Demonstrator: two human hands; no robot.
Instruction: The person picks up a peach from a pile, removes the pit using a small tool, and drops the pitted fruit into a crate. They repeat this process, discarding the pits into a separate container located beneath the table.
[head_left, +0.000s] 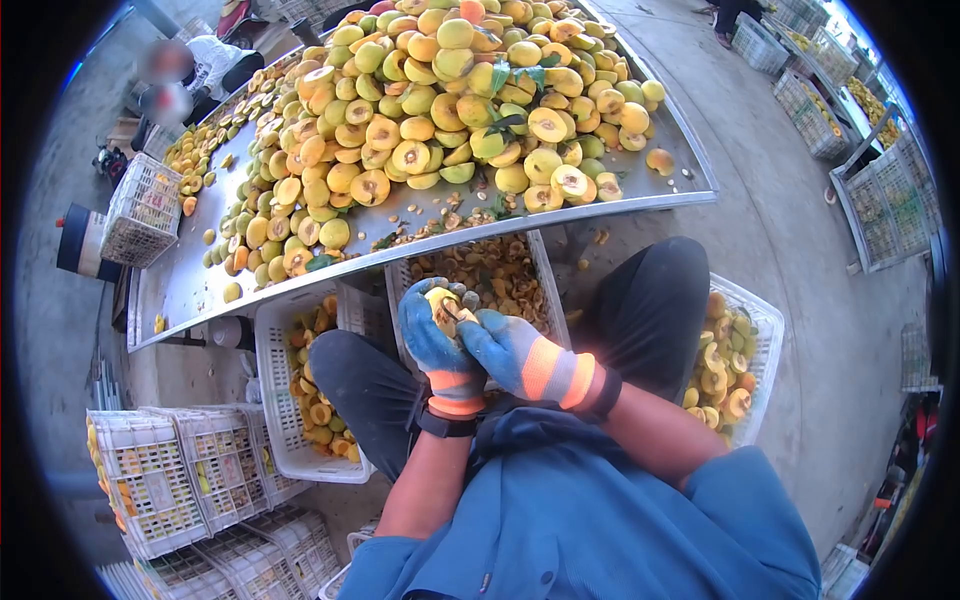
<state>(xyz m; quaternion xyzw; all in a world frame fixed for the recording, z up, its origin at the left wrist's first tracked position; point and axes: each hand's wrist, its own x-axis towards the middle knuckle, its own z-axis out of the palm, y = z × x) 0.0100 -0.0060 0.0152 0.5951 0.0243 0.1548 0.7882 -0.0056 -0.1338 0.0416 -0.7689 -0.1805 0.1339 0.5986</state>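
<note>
Both hands meet above a crate between my knees, in blue-grey gloves with orange cuffs. My left hand (432,335) cups a yellow peach half (441,304), its cut side facing up and right. My right hand (510,352) is closed, its thumb and fingertips pressed at the fruit's cut centre. A thin dark curved line shows there, and I cannot tell what the right fingers grip. Below the hands, the white crate (548,285) holds pits and scraps (495,268). A large heap of halved peaches (410,130) lies on the metal table ahead.
The metal table's raised edge (450,238) runs just beyond my hands. Crates of peach halves stand by my left leg (275,400) and right leg (765,350). Stacked white crates (165,480) are at lower left. Another person (215,65) sits at the table's far left.
</note>
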